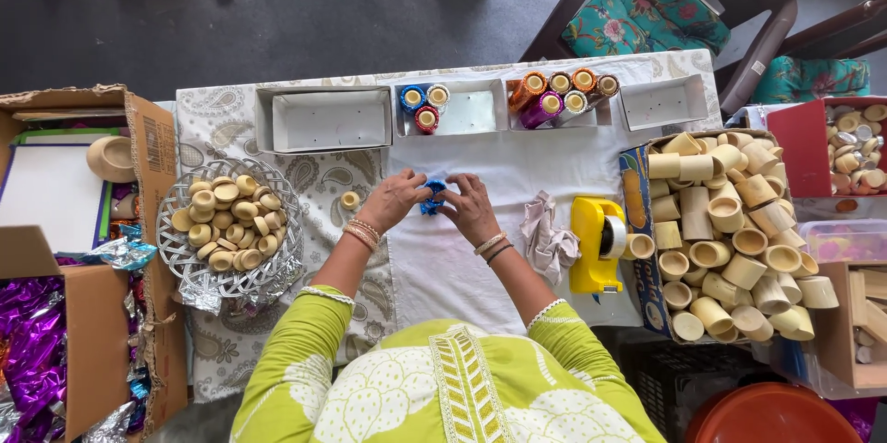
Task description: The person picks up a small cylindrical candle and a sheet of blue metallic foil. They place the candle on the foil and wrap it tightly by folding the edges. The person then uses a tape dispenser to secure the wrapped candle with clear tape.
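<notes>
Hands meet at table centre: left hand (395,200) and right hand (469,207) both pinch a small blue foil-wrapped piece (431,196), fingers closed on it, apparently a wooden cup under foil. Silver basket (176,249) of cream rings lies left; yellow tape dispenser (594,244) right; crumpled cloth (547,240) between

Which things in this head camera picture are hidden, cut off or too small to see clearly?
- Head view: blue foil piece, mostly covered by the left hand and right hand; what it wraps is hidden.
- Orange-red tub, cut by the bottom edge.
- Red box of small cups, cut by the right edge.
- Tape in the yellow dispenser: its loose end is too small to see.
</notes>
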